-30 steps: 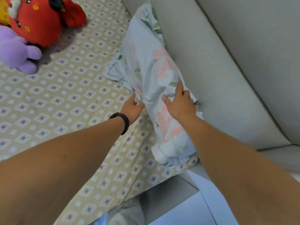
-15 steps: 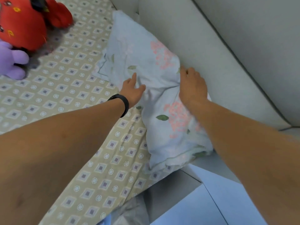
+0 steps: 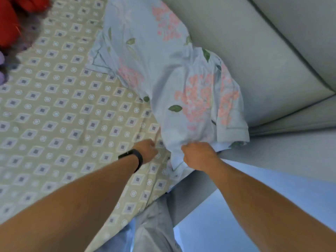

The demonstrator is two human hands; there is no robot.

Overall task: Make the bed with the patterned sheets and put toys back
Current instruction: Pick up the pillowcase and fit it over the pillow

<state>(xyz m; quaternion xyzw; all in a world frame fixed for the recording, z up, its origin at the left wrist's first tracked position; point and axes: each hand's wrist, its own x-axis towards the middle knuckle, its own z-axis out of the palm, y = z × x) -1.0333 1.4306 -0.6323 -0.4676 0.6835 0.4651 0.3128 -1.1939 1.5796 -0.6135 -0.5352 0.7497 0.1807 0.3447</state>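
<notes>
Floral pillow [image 3: 181, 84] edge pinched in R hand [image 3: 199, 157]; L hand [image 3: 148, 150] curled shut on sheet [image 3: 54, 110]

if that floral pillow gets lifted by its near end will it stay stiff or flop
Probably flop: the floral pillow already sags and creases against the headboard. It looks light. The loose case bunching at the right hand may slide over the filling.

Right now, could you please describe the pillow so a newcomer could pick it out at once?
Start at the grey padded headboard. Leaning against it, on the beige diamond-patterned sheet, lies the pillow. It is the only pale blue thing with pink flowers and green leaves, unlike the red plush toy.
</notes>
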